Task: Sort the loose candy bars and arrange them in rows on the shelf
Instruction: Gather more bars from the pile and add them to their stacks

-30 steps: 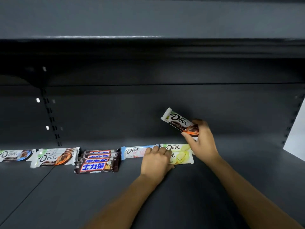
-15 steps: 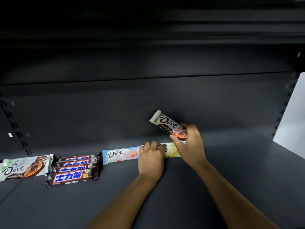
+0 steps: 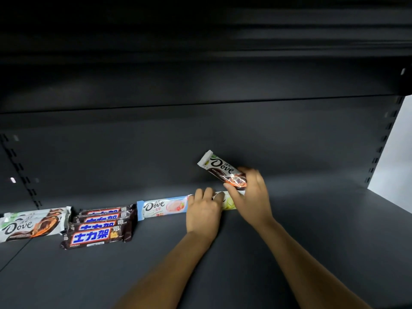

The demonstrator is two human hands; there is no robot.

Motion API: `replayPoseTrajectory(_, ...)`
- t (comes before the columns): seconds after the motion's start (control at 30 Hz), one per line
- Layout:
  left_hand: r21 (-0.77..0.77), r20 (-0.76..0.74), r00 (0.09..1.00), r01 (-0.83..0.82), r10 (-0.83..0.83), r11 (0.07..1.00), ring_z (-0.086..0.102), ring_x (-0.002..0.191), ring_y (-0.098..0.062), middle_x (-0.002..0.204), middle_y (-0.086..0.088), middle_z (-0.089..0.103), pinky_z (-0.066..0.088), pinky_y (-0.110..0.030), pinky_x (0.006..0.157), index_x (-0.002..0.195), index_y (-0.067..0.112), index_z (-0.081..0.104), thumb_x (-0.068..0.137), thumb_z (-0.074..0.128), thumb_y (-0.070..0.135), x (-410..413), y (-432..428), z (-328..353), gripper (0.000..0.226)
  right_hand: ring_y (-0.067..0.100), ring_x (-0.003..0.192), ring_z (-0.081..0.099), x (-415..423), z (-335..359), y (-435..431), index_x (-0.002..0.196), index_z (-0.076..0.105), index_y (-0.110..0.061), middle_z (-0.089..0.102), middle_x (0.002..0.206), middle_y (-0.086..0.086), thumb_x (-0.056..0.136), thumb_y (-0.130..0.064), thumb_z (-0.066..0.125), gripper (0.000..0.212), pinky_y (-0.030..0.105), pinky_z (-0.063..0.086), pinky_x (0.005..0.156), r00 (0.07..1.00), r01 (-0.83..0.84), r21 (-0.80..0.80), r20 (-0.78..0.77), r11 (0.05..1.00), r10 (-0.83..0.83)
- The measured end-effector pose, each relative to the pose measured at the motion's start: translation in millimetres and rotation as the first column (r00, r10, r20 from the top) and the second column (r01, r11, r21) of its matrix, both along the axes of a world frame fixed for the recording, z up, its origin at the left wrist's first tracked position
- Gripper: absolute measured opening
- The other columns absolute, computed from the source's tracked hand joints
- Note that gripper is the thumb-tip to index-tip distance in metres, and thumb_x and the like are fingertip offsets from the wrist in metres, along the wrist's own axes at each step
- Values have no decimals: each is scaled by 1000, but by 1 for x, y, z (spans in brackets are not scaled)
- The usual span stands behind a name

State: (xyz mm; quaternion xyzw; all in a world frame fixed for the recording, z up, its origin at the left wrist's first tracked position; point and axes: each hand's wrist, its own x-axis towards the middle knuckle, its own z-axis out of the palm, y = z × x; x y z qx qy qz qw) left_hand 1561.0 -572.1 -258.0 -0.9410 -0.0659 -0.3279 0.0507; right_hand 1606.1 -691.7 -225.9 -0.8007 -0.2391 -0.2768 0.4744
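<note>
Dark shelf (image 3: 334, 219) with a row of candy bars (image 3: 163, 207)

A dark grey back panel (image 3: 223, 130) (slotted uprights (image 3: 384, 139)) meets, seemingly, a white wall (image 3: 399, 152).

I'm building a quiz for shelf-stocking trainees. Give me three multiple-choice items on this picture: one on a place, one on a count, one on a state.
1. Where is the blue-and-pink Dove bar? A flat on the shelf, between the Snickers bars and the left hand; B propped upright; C in a box.
2. How many Snickers bars show? A two; B seven; C four.
3. How is the brown-and-white Dove bar? A held tilted above the shelf by the right hand; B lying flat; C unwrapped.
Key: A, it lies flat beside the left hand; C, four blue labels show; A, the right hand pinches its lower end.
</note>
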Motion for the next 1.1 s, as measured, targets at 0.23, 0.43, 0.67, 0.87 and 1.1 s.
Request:
replayPoseTrajectory(0.23, 10, 36, 997, 61, -62, 998, 57, 68, -20, 75, 2, 59, 49, -32, 58, 87, 22, 72, 46, 87, 21, -2, 2, -3, 43, 18, 96, 52, -1, -6, -2, 112, 55, -14, 53, 102, 0, 76, -29, 73, 43, 34, 47, 78, 999, 9, -61, 31, 998, -7)
replayPoseTrajectory(0.43, 65, 181, 952, 241, -249, 968, 49, 76, -19, 77, 4, 62, 47, -30, 59, 75, 18, 67, 67, 56, 11, -21, 15, 1, 16, 20, 89, 51, 0, -5, -2, 111, 60, -13, 52, 96, 6, 74, -27, 77, 43, 25, 40, 72, 983, 48, -113, 181, 992, -27)
replayPoseTrajectory(0.67, 17, 353, 899, 270, -259, 963, 46, 95, -23, 113, -4, 57, 36, -32, 74, 110, 18, 55, 73, 48, 8, -53, 39, 46, 39, 19, 94, 54, -7, -7, 7, 114, 61, -21, 48, 103, 1, 72, -26, 77, 44, 32, 50, 77, 980, -114, -167, 140, 979, 138)
replayPoseTrajectory(0.87, 8, 130, 959, 251, -250, 968, 48, 111, -20, 122, -2, 59, 46, -37, 92, 121, 15, 59, 64, 79, 20, -74, 65, 45, 61, 6, 87, 57, -31, -10, 25, 111, 59, -19, 51, 98, -10, 72, -22, 78, 44, 15, 46, 73, 941, -321, -161, 57, 933, 334)
replayPoseTrajectory(1.1, 111, 134, 937, 309, -322, 945, 50, 109, -16, 115, 4, 62, 34, -33, 99, 117, 19, 61, 81, 55, 40, -105, 102, 49, 42, -4, 89, 54, -62, 3, 51, 110, 59, -19, 50, 96, -18, 71, -27, 79, 44, 7, 41, 73, 912, -378, -216, 79, 900, 402)
